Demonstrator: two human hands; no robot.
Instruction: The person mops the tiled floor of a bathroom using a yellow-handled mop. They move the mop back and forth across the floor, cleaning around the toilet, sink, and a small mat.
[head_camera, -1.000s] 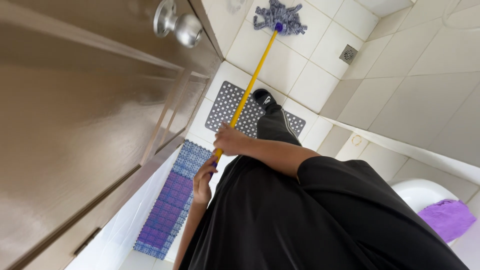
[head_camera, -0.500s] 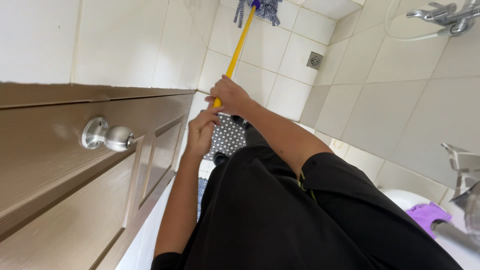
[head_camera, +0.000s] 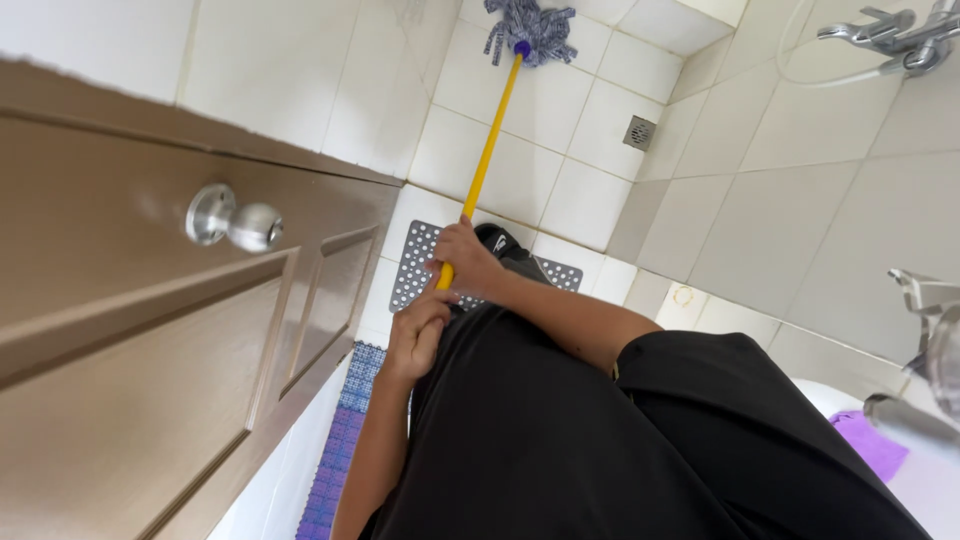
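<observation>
A mop with a yellow handle (head_camera: 487, 155) and a grey-blue string head (head_camera: 530, 30) reaches across the white tiled floor (head_camera: 590, 110), its head resting near the far wall. My right hand (head_camera: 465, 255) is closed around the handle near its upper end. My left hand (head_camera: 415, 335) grips the very end of the handle just below the right hand. Both arms come out of black clothing (head_camera: 560, 440). A black shoe (head_camera: 497, 240) shows just past my right hand.
A brown door (head_camera: 150, 360) with a round metal knob (head_camera: 235, 220) fills the left. A grey perforated mat (head_camera: 415, 265) and a blue-purple mat (head_camera: 340, 450) lie on the floor. Also in view are a floor drain (head_camera: 640, 131), wall taps (head_camera: 890, 35) and a purple cloth (head_camera: 870, 440).
The view has swung from the door toward the tiled floor and wall. Both hands have kept hold of the handle, moving closer together, and the mop head stays at the far tiles.
</observation>
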